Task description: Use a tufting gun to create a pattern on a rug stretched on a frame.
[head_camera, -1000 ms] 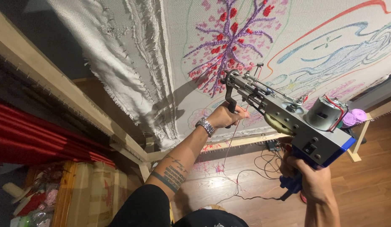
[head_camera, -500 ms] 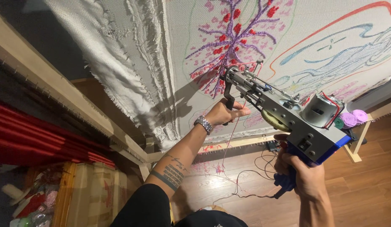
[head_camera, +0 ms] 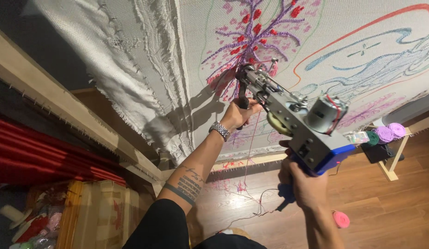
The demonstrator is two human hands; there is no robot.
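A grey metal tufting gun with a blue base [head_camera: 301,124] is pressed tip-first against a white stretched cloth with purple and red tufted branches [head_camera: 279,41]. The left hand [head_camera: 237,113] is closed around its black front handle; the right hand [head_camera: 304,184] grips the blue rear handle. Red yarn [head_camera: 251,147] hangs beneath. A wooden frame [head_camera: 62,110] borders the cloth, above a wooden floor [head_camera: 390,207].

stretched cloth [head_camera: 362,69] walls off ahead, wooden frame [head_camera: 62,108] bars left, open floor [head_camera: 390,207] below
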